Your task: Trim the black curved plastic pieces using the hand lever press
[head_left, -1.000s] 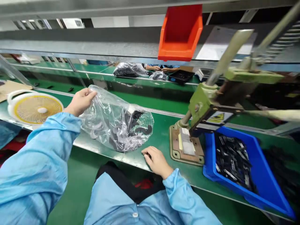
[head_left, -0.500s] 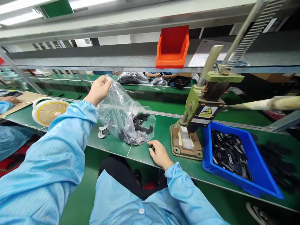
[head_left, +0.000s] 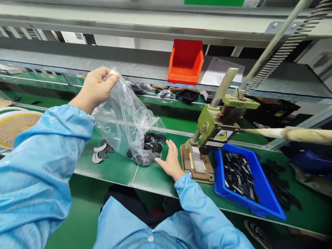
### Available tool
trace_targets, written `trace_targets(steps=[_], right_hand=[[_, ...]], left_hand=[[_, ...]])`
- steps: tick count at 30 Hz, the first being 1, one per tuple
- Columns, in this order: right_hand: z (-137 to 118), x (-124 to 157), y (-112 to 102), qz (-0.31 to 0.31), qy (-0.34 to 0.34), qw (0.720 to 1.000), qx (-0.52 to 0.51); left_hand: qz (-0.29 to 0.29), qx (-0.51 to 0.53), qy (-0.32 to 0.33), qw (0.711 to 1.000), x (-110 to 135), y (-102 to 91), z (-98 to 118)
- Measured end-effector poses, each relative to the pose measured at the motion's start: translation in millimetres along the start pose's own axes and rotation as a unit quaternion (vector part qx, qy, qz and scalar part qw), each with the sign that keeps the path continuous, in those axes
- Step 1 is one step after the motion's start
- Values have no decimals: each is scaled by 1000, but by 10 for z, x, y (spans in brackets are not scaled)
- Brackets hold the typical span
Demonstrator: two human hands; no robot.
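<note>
My left hand [head_left: 100,86] pinches the top edge of a clear plastic bag [head_left: 127,117] and holds it raised. The bag's lower end rests on the green workbench [head_left: 155,180]. Dark curved flat pieces [head_left: 154,143] lie bunched in the bottom of the bag. Beside the bag's right end is my right hand [head_left: 171,160], thumb and fingers spread, with nothing in it; whether the thumb touches the plastic I cannot tell. A few loose curved pieces [head_left: 102,150], grey and black, lie left of the bag.
A green hand press [head_left: 207,129] stands right of my right hand, its long lever [head_left: 285,134] reaching rightward. Next to it, a blue bin [head_left: 269,193] holds many black parts. A red bin [head_left: 185,64] hangs above. A round fan [head_left: 18,126] sits at left.
My right hand has moved up to the bag's right end and its fingers have spread. My left hand still holds the bag up. The camera view has turned rightward.
</note>
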State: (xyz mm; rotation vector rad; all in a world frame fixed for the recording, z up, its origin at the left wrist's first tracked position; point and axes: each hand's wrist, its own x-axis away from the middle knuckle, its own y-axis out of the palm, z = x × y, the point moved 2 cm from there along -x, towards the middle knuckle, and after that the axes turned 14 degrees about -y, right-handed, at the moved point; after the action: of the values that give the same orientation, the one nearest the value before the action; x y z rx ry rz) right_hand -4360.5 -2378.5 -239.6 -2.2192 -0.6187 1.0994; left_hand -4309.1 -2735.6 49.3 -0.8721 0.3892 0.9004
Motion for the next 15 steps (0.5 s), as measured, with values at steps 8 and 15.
trace_targets(steps=[8, 15], right_hand=[[-834, -1411, -4, -4, -113, 993, 28], [-942, -2027, -35, -1, -10, 1000, -27]], left_hand=[[-39, -74, 81, 993, -152, 80, 543], [-60, -23, 129, 990, 119, -2, 584]])
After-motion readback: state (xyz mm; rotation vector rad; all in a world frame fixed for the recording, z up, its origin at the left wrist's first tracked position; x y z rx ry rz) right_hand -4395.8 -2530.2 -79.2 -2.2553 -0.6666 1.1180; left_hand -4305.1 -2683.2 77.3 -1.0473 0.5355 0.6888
